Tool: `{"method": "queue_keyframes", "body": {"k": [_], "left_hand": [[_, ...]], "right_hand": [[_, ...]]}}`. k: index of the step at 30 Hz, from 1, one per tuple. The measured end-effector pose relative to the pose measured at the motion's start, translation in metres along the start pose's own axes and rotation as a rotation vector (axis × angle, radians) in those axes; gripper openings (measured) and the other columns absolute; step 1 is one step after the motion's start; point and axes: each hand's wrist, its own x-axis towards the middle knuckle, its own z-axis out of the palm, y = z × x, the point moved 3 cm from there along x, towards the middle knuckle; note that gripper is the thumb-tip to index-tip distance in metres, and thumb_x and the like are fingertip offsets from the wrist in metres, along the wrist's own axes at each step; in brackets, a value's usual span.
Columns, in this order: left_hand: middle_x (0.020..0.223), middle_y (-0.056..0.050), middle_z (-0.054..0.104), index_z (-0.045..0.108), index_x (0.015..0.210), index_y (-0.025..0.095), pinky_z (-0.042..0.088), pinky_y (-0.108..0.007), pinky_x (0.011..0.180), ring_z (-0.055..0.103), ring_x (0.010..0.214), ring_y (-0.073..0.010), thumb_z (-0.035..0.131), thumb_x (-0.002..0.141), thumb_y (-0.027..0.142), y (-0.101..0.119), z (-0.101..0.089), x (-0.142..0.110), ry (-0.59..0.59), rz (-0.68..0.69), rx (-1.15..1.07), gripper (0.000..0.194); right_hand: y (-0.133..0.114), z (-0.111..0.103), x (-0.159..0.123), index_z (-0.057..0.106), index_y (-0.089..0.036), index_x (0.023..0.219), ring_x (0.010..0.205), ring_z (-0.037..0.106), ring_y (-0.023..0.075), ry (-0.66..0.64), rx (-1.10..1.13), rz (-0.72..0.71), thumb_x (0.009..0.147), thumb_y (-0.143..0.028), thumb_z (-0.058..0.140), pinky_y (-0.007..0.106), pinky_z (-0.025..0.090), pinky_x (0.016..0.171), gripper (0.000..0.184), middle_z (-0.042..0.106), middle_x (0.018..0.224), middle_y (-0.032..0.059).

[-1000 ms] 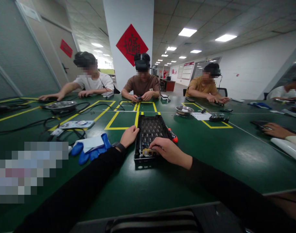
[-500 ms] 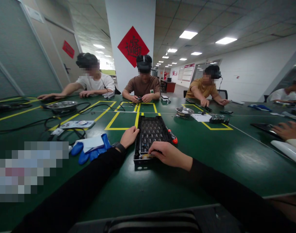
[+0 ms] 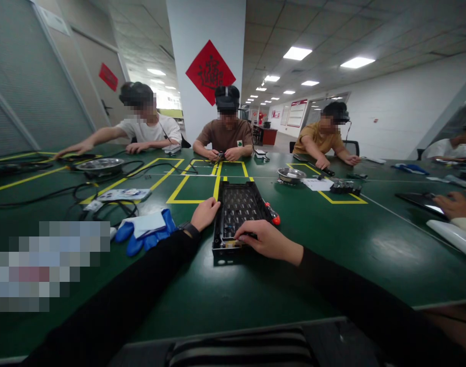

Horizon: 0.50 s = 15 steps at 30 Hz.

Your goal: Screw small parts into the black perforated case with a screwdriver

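A long black open-topped case lies lengthwise in front of me, its floor lined with rows of small light marks. My left hand is closed at the case's left wall, gripping its edge, with the fingertips partly hidden. At the case's near end, my right hand reaches in from the right with thumb and fingers pinched on a small yellowish circuit board. That board sits low inside the near end, partly covered by my fingers. A red-and-black screwdriver lies just right of the case.
Blue gloves and a white cloth lie to the left, near black cables. Metal bowls stand farther back. Co-workers sit across the green table; a co-worker's hand is at the right edge.
My right hand has lowered the small circuit board from a tilted position down into the case's near end. My left hand has stayed at the case's left wall.
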Motion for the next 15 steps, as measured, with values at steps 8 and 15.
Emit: {"method": "queue_keyframes", "body": {"k": [8,15], "left_hand": [[0.061,0.001,0.049,0.042,0.061,0.019,0.031,-0.025,0.059,0.047,0.062,-0.0137,0.038,0.085,0.036,-0.0009,0.0005,0.0012,-0.002,-0.003,0.006,0.030],[0.061,0.000,0.049,0.041,0.060,0.019,0.031,-0.025,0.060,0.047,0.062,-0.0140,0.037,0.085,0.037,0.0020,-0.0009,-0.0005,-0.006,-0.008,0.012,0.031]], "right_hand": [[-0.0006,-0.0002,0.0004,0.065,-0.016,0.093,0.084,0.061,0.0143,0.007,-0.016,0.006,0.084,-0.014,0.050,0.026,0.044,0.080,0.018,0.068,0.092,0.0049],[-0.0006,0.0002,0.0000,0.065,-0.016,0.092,0.083,0.061,0.0145,-0.004,0.008,-0.004,0.083,-0.013,0.051,0.027,0.045,0.079,0.017,0.068,0.090,0.0050]]}}
